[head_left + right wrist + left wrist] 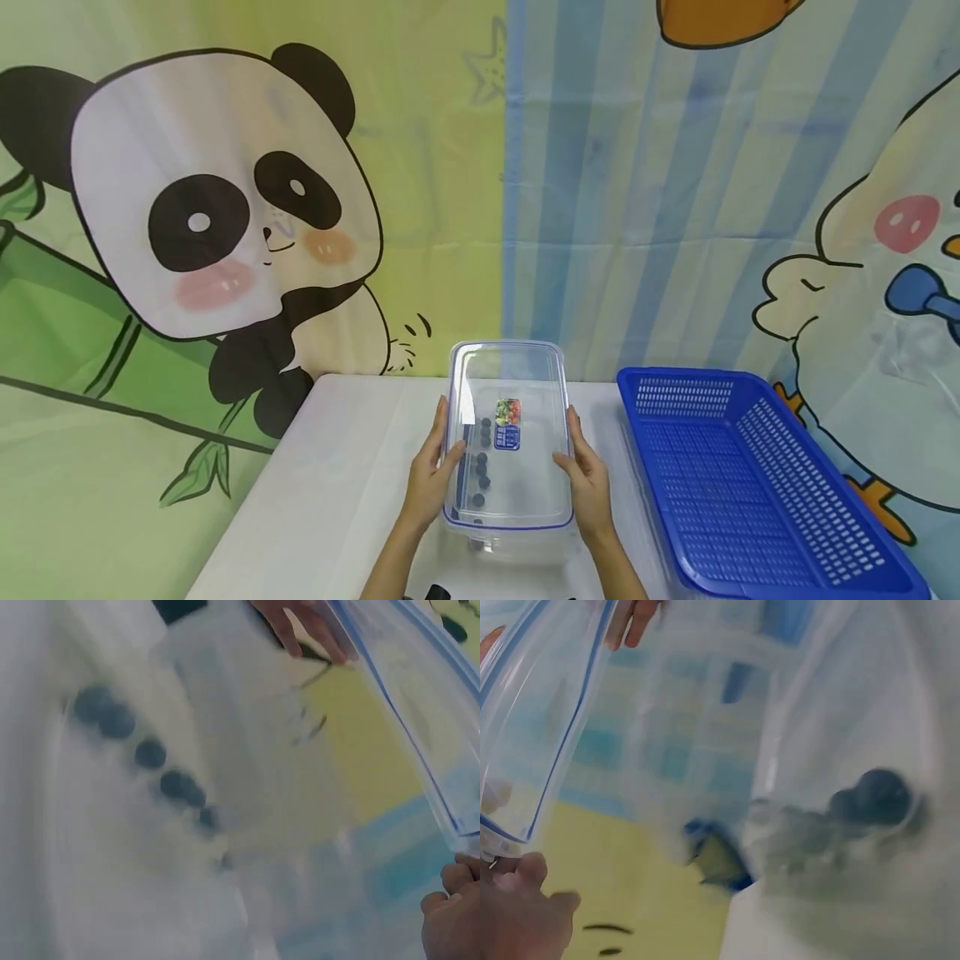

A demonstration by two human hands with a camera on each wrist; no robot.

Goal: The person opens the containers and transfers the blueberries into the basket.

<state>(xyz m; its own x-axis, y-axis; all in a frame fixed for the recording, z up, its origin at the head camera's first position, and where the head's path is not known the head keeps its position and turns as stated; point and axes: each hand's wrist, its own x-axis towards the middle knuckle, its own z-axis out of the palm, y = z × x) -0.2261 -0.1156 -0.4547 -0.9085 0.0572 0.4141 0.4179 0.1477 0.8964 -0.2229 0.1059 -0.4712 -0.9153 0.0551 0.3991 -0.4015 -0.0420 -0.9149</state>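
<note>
Both hands hold a clear plastic lid [528, 492] with a blue seal round its edge and a small printed sticker [507, 425]. My left hand [427, 483] grips the lid's left side, thumb over the top. On the opposite side, my right hand [588, 483] grips it the same way. A clear plastic box [525, 547] stands below, seen largely through the lid. Along its left part lie several small dark blue-grey balls [151, 754], in a loose row. Both wrist views show the lid [562, 697] apart from the box, with a gap between.
A large blue perforated basket [750, 492] stands to the right on the white table [300, 517]. Behind the table hangs a curtain [442, 208] printed with a panda and a white bird. A small black object [437, 592] shows at the bottom edge.
</note>
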